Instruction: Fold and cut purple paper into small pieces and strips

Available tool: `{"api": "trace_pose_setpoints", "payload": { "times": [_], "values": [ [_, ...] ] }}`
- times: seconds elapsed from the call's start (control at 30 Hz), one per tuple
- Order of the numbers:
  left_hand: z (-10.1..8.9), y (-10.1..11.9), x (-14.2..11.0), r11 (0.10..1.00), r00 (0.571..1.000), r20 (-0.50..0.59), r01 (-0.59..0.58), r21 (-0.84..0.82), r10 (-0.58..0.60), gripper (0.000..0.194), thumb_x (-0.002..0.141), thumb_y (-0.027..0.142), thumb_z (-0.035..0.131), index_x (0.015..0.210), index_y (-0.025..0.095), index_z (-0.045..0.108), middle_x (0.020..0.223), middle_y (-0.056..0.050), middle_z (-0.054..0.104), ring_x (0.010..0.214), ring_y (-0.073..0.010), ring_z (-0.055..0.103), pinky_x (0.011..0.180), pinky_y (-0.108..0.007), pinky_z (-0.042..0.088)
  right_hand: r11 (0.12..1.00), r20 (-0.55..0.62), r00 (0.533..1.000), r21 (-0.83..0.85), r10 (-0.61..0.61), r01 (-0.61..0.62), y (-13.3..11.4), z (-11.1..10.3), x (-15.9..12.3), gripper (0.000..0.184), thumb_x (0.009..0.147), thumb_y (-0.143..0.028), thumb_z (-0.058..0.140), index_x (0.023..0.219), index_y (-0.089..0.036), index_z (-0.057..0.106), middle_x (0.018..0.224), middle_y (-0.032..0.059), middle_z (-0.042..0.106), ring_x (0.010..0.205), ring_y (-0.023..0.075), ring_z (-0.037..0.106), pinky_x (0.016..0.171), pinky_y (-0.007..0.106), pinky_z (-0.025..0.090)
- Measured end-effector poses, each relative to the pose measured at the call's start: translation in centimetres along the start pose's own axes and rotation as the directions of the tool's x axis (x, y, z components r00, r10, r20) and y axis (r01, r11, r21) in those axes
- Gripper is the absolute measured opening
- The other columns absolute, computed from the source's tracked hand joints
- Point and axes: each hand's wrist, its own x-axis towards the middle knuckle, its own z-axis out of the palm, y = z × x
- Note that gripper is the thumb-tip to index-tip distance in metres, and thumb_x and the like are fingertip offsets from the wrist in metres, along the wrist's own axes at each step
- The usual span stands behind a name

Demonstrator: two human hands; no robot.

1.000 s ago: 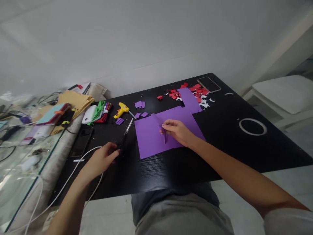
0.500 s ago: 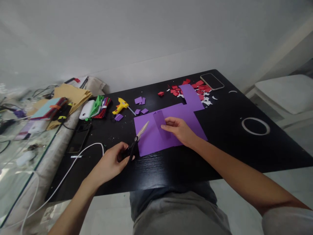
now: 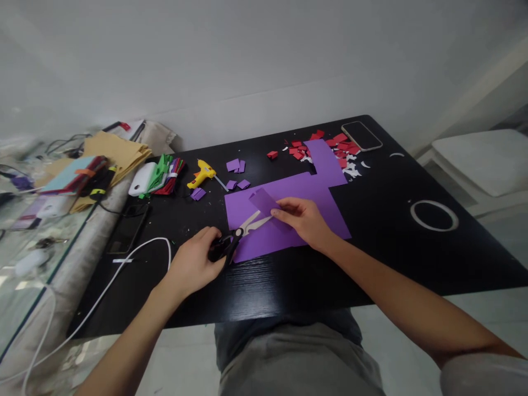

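In my left hand (image 3: 200, 258) are black-handled scissors (image 3: 238, 233), their blades spread and pointing right. My right hand (image 3: 303, 217) pinches a folded strip of purple paper (image 3: 264, 201) between thumb and fingers. The scissor blades are at the strip's lower part, close to my right fingertips; whether they touch the paper I cannot tell. Beneath both lies a large purple sheet (image 3: 330, 212) flat on the black table. Another purple piece (image 3: 325, 163) overlaps its far right corner. Small folded purple pieces (image 3: 233, 165) lie beyond the sheet.
A yellow glue gun (image 3: 202, 174) lies at the back left, near bundled coloured strips (image 3: 165, 175). Red and white paper scraps (image 3: 344, 147) and a phone (image 3: 362, 136) are at the back right. A white ring (image 3: 434, 215) rests on the right. A white cable (image 3: 124, 269) crosses the left edge.
My left hand has brought the scissors rightward to the purple strip, and their blades have opened. The strip has tilted to the left in my right hand.
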Motion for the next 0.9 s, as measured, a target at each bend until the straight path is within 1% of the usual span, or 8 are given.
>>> {"api": "trace_pose_setpoints", "payload": {
  "times": [0.1, 0.23, 0.37, 0.5, 0.7, 0.9],
  "values": [
    [0.3, 0.2, 0.4, 0.999, 0.999, -0.021, -0.034, 0.006, 0.035, 0.022, 0.088, 0.041, 0.061, 0.096, 0.021, 0.057, 0.092, -0.005, 0.063, 0.079, -0.022, 0.063, 0.072, -0.034, 0.047, 1.0, 0.027, 1.0, -0.025, -0.005, 0.006, 0.0, 0.0, 0.0, 0.026, 0.072, -0.043, 0.089, 0.089, -0.025, 0.08, 0.088, 0.0013, 0.077, 0.085, 0.0194, 0.071, 0.084, 0.036, 0.057],
    [0.6, 0.1, 0.7, 0.998, 0.997, -0.041, -0.065, 0.022, 0.066, 0.022, 0.088, 0.039, 0.06, 0.098, 0.02, 0.057, 0.095, -0.005, 0.063, 0.081, -0.0225, 0.063, 0.073, -0.034, 0.048, 0.999, 0.086, 0.996, -0.035, 0.023, -0.02, -0.6, 0.2, -0.3, 0.022, 0.074, -0.041, 0.088, 0.086, -0.025, 0.081, 0.087, 0.0004, 0.077, 0.081, 0.0174, 0.069, 0.081, 0.033, 0.055],
    [0.7, -0.2, 0.8, 0.995, 0.994, -0.046, -0.101, 0.018, 0.101, 0.021, 0.085, 0.034, 0.06, 0.101, 0.02, 0.058, 0.094, -0.005, 0.062, 0.082, -0.0224, 0.064, 0.072, -0.033, 0.049, 0.999, 0.102, 0.994, 0.0, 0.038, -0.038, -1.2, 0.4, -0.5, 0.023, 0.07, -0.041, 0.09, 0.081, -0.024, 0.08, 0.08, -0.0014, 0.075, 0.076, 0.015, 0.067, 0.078, 0.031, 0.053],
    [0.9, -0.4, 0.9, 0.992, 0.991, -0.055, -0.123, -0.007, 0.123, 0.019, 0.086, 0.034, 0.06, 0.098, 0.02, 0.056, 0.092, -0.005, 0.06, 0.078, -0.0206, 0.061, 0.07, -0.032, 0.05, 0.999, 0.12, 0.992, 0.006, 0.042, -0.043, -1.5, 0.5, -0.5, 0.025, 0.069, -0.043, 0.091, 0.08, -0.023, 0.08, 0.078, -0.0012, 0.075, 0.074, 0.0148, 0.066, 0.077, 0.031, 0.052],
    [0.9, -0.6, 0.9, 0.983, 0.984, -0.028, -0.177, -0.041, 0.176, 0.013, 0.089, 0.03, 0.062, 0.096, 0.021, 0.058, 0.088, -0.003, 0.057, 0.076, -0.0185, 0.059, 0.069, -0.029, 0.049, 0.999, 0.128, 0.991, -0.005, 0.041, -0.041, -1.2, 0.4, -0.4, 0.023, 0.07, -0.042, 0.09, 0.081, -0.023, 0.081, 0.081, -0.0004, 0.077, 0.077, 0.0159, 0.068, 0.079, 0.032, 0.053],
    [0.7, -0.6, 0.8, 0.984, 0.985, 0.019, -0.172, -0.04, 0.173, 0.012, 0.09, 0.031, 0.061, 0.086, 0.021, 0.056, 0.082, -0.003, 0.056, 0.071, -0.0174, 0.056, 0.065, -0.029, 0.043, 0.999, 0.115, 0.992, 0.008, 0.049, -0.05, -0.5, 0.4, -0.2, 0.026, 0.065, -0.043, 0.093, 0.08, -0.025, 0.081, 0.081, -0.0004, 0.079, 0.077, 0.0168, 0.071, 0.08, 0.034, 0.056]
  ]
}}
